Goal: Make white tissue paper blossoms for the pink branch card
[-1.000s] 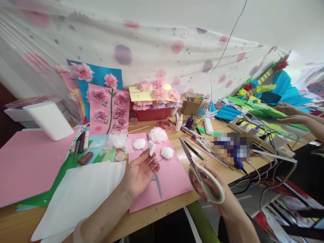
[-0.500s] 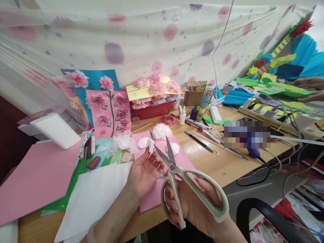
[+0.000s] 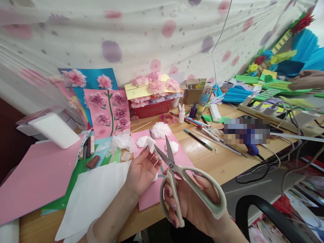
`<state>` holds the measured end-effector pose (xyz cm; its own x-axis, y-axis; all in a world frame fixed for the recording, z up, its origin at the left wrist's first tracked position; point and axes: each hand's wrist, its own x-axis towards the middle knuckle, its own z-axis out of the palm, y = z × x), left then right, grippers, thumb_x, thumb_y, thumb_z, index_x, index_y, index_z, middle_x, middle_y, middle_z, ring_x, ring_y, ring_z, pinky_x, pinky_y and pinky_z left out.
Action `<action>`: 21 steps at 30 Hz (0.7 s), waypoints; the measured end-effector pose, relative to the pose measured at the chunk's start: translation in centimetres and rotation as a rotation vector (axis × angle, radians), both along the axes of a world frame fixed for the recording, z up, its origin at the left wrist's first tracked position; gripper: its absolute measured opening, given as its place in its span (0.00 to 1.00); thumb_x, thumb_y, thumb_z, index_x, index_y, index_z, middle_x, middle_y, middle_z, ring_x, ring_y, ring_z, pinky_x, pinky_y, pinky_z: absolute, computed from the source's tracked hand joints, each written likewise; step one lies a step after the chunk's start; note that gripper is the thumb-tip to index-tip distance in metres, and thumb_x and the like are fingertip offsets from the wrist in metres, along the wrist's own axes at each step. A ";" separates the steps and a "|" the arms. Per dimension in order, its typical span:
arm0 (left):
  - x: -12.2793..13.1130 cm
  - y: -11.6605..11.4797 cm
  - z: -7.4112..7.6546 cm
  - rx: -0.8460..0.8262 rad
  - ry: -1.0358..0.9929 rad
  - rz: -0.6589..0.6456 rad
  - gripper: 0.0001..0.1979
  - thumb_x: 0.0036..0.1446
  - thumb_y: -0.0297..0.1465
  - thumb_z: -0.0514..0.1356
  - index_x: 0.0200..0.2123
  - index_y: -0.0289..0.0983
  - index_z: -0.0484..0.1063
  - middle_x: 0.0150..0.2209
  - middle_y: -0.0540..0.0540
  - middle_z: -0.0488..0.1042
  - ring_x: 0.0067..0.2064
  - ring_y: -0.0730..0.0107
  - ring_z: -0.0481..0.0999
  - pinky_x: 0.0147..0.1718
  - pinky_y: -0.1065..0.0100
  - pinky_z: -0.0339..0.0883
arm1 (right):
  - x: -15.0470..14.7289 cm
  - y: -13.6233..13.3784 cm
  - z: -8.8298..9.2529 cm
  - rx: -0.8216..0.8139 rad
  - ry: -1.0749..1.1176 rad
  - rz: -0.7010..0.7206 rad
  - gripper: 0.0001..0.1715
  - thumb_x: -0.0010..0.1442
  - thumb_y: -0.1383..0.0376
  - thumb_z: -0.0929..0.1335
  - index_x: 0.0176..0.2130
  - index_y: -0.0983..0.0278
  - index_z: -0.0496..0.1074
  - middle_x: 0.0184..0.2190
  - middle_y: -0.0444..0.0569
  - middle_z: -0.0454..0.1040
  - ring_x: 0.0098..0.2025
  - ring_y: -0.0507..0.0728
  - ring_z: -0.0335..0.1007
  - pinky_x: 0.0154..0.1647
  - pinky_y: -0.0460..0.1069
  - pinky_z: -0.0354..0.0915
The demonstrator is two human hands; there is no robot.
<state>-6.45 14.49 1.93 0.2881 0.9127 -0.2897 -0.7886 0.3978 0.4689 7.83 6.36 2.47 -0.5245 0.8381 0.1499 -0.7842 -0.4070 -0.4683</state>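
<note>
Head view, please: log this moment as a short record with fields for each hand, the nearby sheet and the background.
Left hand: pinches a folded white paper piece
Right hand: holds scissors
Blades: apart, one tip close to the folded piece; contact unclear
Nearby sheet: pink paper, with a white ruffled paper flower at its far edge
Background: red basket topped with pink paper flowers

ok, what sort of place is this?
Likely a craft room or studio: scissors in the right hand, a pink flower picture propped upright, and a red basket topped with pink flowers.
</note>
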 end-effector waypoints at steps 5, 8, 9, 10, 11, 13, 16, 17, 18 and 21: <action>-0.2 0.1 -0.2 0.204 0.166 0.057 0.02 0.49 0.25 0.63 0.29 0.36 0.73 0.31 0.50 0.73 0.31 0.75 0.71 0.36 0.69 0.66 | 0.5 -0.1 -0.1 -0.027 0.016 0.026 0.23 0.60 0.52 0.61 0.42 0.68 0.69 0.36 0.53 0.67 0.31 0.53 0.62 0.35 0.55 0.71; -0.3 0.0 -0.3 0.342 0.278 0.028 0.01 0.51 0.27 0.63 0.29 0.36 0.74 0.29 0.51 0.71 0.31 0.77 0.69 0.35 0.71 0.64 | 0.6 -0.2 -0.2 -0.036 -0.013 0.020 0.26 0.59 0.50 0.63 0.45 0.68 0.69 0.36 0.52 0.67 0.32 0.53 0.63 0.37 0.57 0.70; -0.3 -0.1 -0.3 0.369 0.308 0.022 0.01 0.52 0.27 0.63 0.29 0.36 0.74 0.29 0.50 0.71 0.31 0.77 0.68 0.35 0.72 0.64 | 0.7 -0.2 -0.3 -0.041 -0.023 0.017 0.26 0.59 0.49 0.63 0.46 0.67 0.68 0.36 0.52 0.67 0.32 0.53 0.63 0.38 0.57 0.70; -0.3 -0.2 -0.3 0.387 0.334 0.016 0.02 0.52 0.28 0.63 0.29 0.35 0.74 0.29 0.50 0.71 0.32 0.76 0.68 0.36 0.72 0.63 | 0.6 -0.2 -0.4 -0.047 -0.034 0.020 0.27 0.59 0.49 0.63 0.47 0.66 0.67 0.37 0.52 0.67 0.32 0.53 0.64 0.38 0.57 0.70; -0.3 -0.3 -0.2 0.400 0.360 0.007 0.03 0.52 0.29 0.63 0.29 0.35 0.73 0.30 0.50 0.71 0.32 0.76 0.68 0.36 0.71 0.63 | 0.6 -0.3 -0.5 -0.052 -0.040 0.021 0.26 0.59 0.48 0.63 0.48 0.65 0.66 0.36 0.51 0.67 0.32 0.53 0.64 0.38 0.57 0.69; -0.2 -0.5 -0.1 0.424 0.418 -0.022 0.05 0.51 0.30 0.64 0.28 0.35 0.73 0.29 0.49 0.70 0.33 0.73 0.69 0.36 0.70 0.64 | 0.6 -0.2 -0.7 -0.057 -0.050 0.022 0.24 0.59 0.49 0.64 0.47 0.63 0.66 0.35 0.50 0.67 0.32 0.53 0.64 0.39 0.56 0.69; -0.1 -0.8 0.4 0.454 0.496 -0.089 0.08 0.49 0.33 0.65 0.27 0.34 0.73 0.28 0.47 0.70 0.30 0.71 0.68 0.31 0.67 0.64 | 0.7 0.0 -0.9 -0.040 -0.065 0.029 0.23 0.58 0.49 0.65 0.45 0.62 0.65 0.33 0.48 0.67 0.32 0.53 0.64 0.36 0.53 0.69; -0.1 -0.9 0.5 0.461 0.508 -0.104 0.08 0.48 0.34 0.66 0.27 0.34 0.73 0.27 0.47 0.70 0.29 0.71 0.68 0.30 0.67 0.64 | 0.8 0.1 -1.0 -0.031 -0.075 0.037 0.23 0.58 0.49 0.65 0.45 0.62 0.64 0.33 0.48 0.67 0.31 0.53 0.64 0.34 0.52 0.68; -0.1 -0.9 0.7 0.466 0.512 -0.110 0.09 0.48 0.34 0.66 0.27 0.34 0.73 0.26 0.47 0.69 0.29 0.70 0.68 0.29 0.67 0.64 | 0.9 0.1 -1.0 -0.017 -0.084 0.050 0.24 0.58 0.48 0.64 0.45 0.63 0.64 0.32 0.49 0.67 0.31 0.53 0.65 0.32 0.51 0.68; -0.1 -0.9 0.8 0.469 0.491 -0.085 0.08 0.48 0.34 0.66 0.27 0.35 0.73 0.26 0.47 0.69 0.28 0.71 0.68 0.26 0.68 0.63 | 1.2 0.2 -1.0 0.018 -0.110 0.069 0.26 0.58 0.47 0.63 0.44 0.64 0.64 0.31 0.49 0.66 0.30 0.53 0.65 0.28 0.49 0.67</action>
<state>-6.54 13.55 2.76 0.3005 0.9537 0.0150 -0.4152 0.1167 0.9022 8.98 6.52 1.49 -0.5952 0.7969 0.1036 -0.6982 -0.4490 -0.5576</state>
